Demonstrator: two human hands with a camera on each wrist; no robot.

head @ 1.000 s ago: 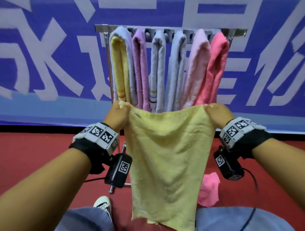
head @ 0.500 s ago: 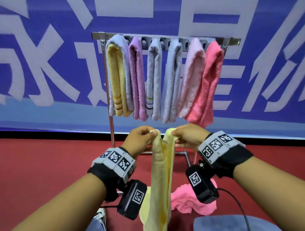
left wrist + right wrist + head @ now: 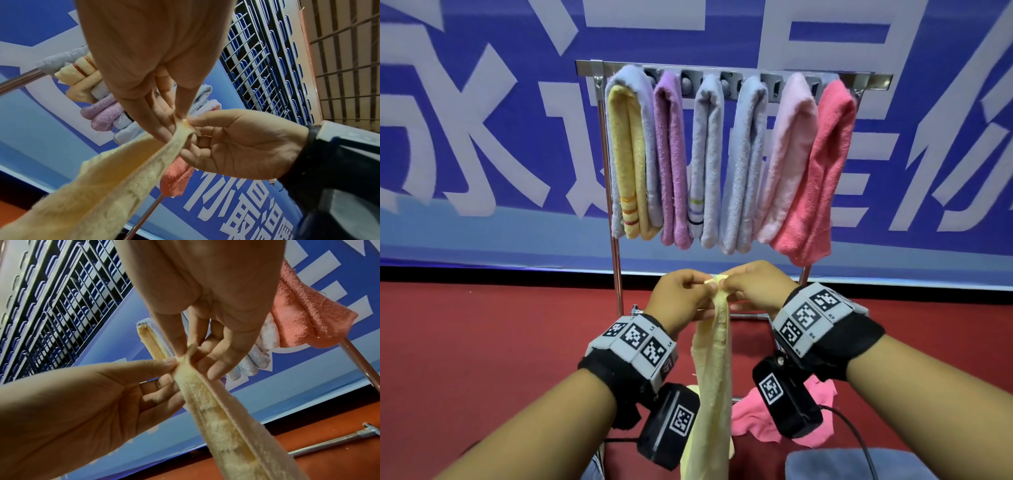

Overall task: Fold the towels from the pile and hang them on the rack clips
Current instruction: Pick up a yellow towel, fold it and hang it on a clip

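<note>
Head view first: the bottom of the pale yellow towel (image 3: pixel 714 383) runs off the lower edge of the frame, and the black wrist units cover part of the pink towel (image 3: pixel 751 416) lying on the red floor (image 3: pixel 482 359) at lower centre-right, so I can't see how big that leftover bit really is. The left hand (image 3: pixel 681 303) and right hand (image 3: pixel 755 286) meet in the middle of the frame, both with fingertips pinched shut on the top corners of the yellow towel, which hangs down between the forearms folded in half lengthwise. Behind them, across the upper middle, the rack (image 3: pixel 873 80) carries seven hung towels by my count: yellow tucked inside a grey-blue one, purple, grey, blue-grey, light pink, coral. The clips are mostly hidden behind the towel tops. Left wrist view: the left hand (image 3: pixel 156 68) fills the top centre, thumb and fingers squeezing the towel (image 3: pixel 107 181) corner, with the right hand (image 3: pixel 242 146) coming in from the right and nipping the same spot; the cloth trails to the lower left and gets cut off. Right wrist view: same deal mirrored, right hand (image 3: pixel 207 288) up top, left hand (image 3: pixel 82 399) from the lower left, both pinching the doubled towel (image 3: pixel 230 426), which runs off the bottom right.
</note>
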